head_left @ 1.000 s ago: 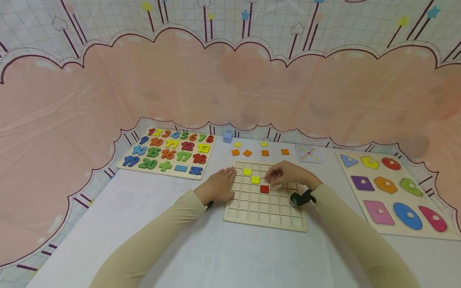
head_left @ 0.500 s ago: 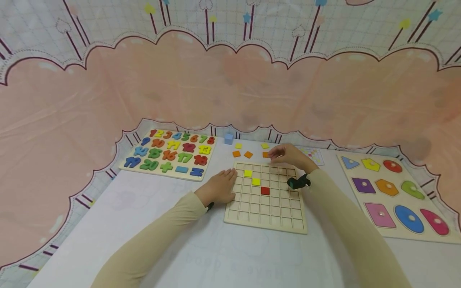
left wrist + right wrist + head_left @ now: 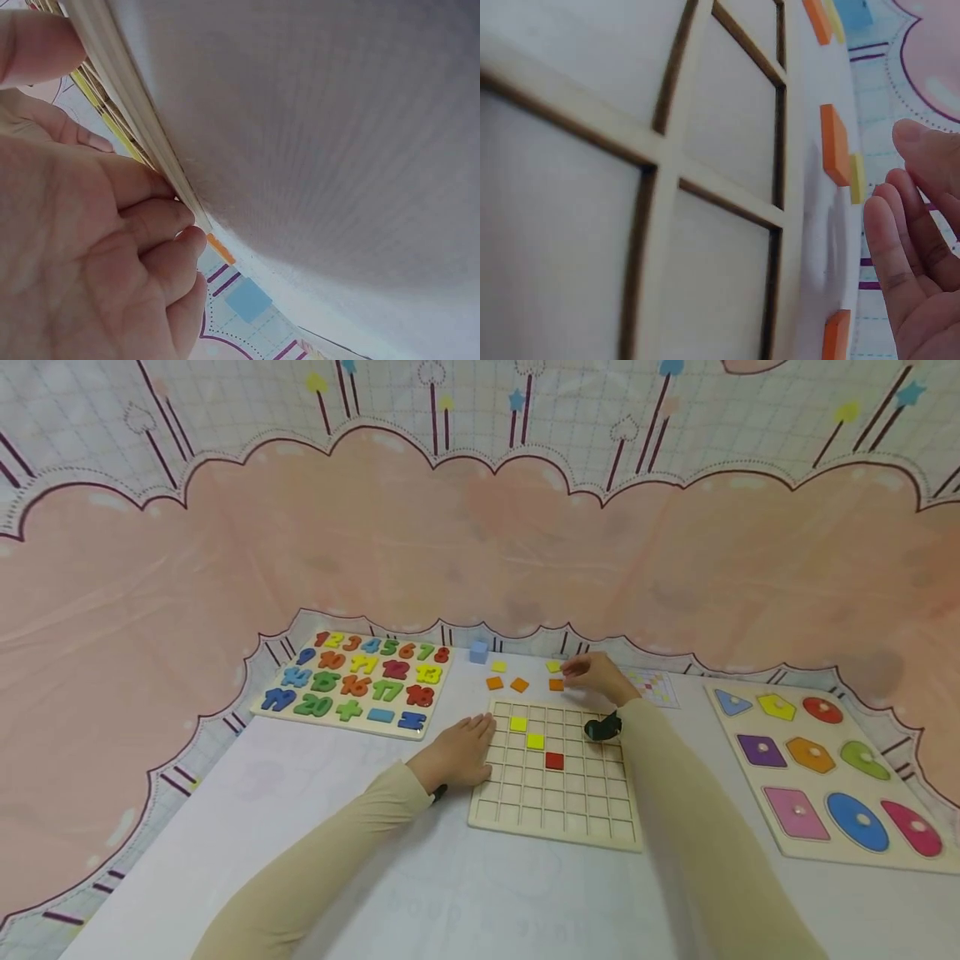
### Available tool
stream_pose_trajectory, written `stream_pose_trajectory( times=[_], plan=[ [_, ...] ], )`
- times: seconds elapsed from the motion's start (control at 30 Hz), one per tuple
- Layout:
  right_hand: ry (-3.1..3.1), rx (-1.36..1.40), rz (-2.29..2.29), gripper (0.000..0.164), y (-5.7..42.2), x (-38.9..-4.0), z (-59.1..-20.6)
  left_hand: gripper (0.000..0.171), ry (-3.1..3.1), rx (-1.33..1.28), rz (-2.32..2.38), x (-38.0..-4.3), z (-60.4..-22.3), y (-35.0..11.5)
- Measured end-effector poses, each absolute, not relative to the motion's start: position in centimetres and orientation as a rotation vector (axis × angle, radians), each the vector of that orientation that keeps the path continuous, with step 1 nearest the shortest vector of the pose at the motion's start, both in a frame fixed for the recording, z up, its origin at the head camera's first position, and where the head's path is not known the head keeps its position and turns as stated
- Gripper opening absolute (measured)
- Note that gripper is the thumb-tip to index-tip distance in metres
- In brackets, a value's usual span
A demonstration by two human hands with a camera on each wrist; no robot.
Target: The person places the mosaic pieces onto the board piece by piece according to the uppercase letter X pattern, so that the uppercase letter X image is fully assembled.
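A wooden grid board lies on the table, with two yellow tiles and a red tile set in a diagonal line. My left hand rests at the board's left edge; in the left wrist view its fingertips touch the side of the board. Behind the board, my right hand hovers by a loose yellow tile and an orange tile. The right wrist view shows thumb and fingers apart, nothing between them, close to that yellow tile's end.
More loose tiles, such as an orange tile, lie behind the board near a blue cube. A number puzzle is on the left, a shape puzzle on the right. A pattern card is partly covered by my right hand.
My right hand has moved from over the board, beside the red tile, to the loose tiles behind it, then slightly farther back toward a yellow one. The left hand stays at the board's edge.
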State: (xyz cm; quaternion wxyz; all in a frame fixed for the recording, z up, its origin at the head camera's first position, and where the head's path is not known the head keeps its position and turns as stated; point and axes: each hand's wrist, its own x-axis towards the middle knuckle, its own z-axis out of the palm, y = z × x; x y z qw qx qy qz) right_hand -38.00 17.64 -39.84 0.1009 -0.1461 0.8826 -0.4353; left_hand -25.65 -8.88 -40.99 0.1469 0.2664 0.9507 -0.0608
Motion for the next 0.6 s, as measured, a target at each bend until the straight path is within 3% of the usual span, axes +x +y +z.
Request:
stream_pose_trajectory(
  times=[0.6],
  plan=[
    [2.588, -0.337, -1.103, 0.035, 16.5, -39.3, -40.5, 0.074, 2.725, 0.758, -0.188, -25.2, -40.4, -8.8]
  ],
)
